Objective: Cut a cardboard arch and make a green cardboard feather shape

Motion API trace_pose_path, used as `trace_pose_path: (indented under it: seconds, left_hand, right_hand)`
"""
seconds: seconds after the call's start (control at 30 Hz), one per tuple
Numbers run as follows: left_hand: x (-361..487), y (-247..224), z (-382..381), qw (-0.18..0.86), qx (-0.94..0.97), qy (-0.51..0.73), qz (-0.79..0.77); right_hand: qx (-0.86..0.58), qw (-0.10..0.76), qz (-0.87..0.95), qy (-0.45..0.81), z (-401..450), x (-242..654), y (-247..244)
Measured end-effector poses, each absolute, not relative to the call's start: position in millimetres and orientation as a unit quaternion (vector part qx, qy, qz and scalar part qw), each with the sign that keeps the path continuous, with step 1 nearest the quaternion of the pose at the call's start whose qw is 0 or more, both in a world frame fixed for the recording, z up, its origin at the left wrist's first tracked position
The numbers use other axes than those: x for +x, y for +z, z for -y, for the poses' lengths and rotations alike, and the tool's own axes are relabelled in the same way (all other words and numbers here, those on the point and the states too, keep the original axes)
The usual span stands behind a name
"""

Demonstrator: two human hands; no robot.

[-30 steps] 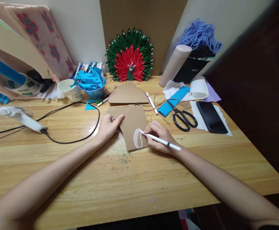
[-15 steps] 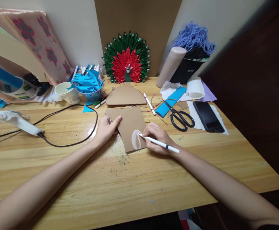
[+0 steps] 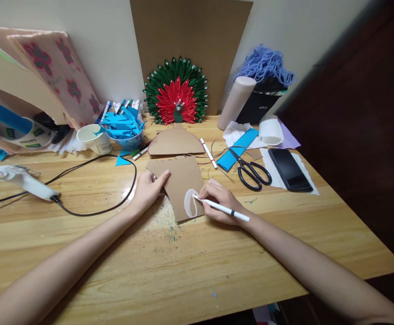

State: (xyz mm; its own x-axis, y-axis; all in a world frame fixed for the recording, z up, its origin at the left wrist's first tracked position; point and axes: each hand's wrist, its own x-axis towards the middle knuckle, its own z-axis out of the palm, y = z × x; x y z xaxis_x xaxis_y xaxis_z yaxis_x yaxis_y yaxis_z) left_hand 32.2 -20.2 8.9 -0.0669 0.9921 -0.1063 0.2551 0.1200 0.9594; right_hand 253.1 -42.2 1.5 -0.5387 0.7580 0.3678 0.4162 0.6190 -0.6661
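Note:
A brown piece of cardboard [image 3: 179, 178] lies at the middle of the table, with a white rounded outline [image 3: 187, 204] drawn near its lower right corner. My left hand [image 3: 150, 186] grips its left edge, thumb on top and the other fingers partly hidden beneath. Pinched in my right hand [image 3: 221, 201] is a white marker with a black band [image 3: 224, 208], its tip touching the upper part of the outline. Just beyond lies a cardboard half-circle [image 3: 176, 142]. A white and red marker [image 3: 208, 153] rests to its right.
Black-handled scissors [image 3: 253, 174], a blue strip [image 3: 237, 151] and a phone [image 3: 289, 169] lie to the right. At left are a glue gun [image 3: 27, 181] with its looping cord, a paper cup [image 3: 94, 140] and a bowl of blue scraps [image 3: 127, 135]. A red-green peacock [image 3: 179, 92] stands behind.
The view has tilted a little, so everything sits slightly lower in the picture. The marker tip has shifted slightly along the top of the white outline; both hands keep their hold.

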Motion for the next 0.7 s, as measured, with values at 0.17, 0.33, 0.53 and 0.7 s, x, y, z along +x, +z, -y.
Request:
trace_pose_path:
  seconds: [0.17,0.33,0.53,0.7]
  left_hand:
    - [31.1,6.9,19.9,0.442,0.518,0.403,-0.611]
    - [30.7,6.6,18.7,0.415,0.521,0.386,-0.639]
    - [33.4,13.3,19.6,0.469,0.501,0.419,-0.594]
    - [33.5,12.6,20.8,0.477,0.495,0.435,-0.581]
  right_hand:
    - [-0.373,0.328,0.825,0.270,40.8,253.1,1.3]
    - [-0.387,0.320,0.816,0.287,41.2,253.0,2.4]
    - [-0.396,0.314,0.811,0.296,42.2,252.8,1.9]
    - [-0.386,0.307,0.812,0.313,42.2,253.5,1.1]
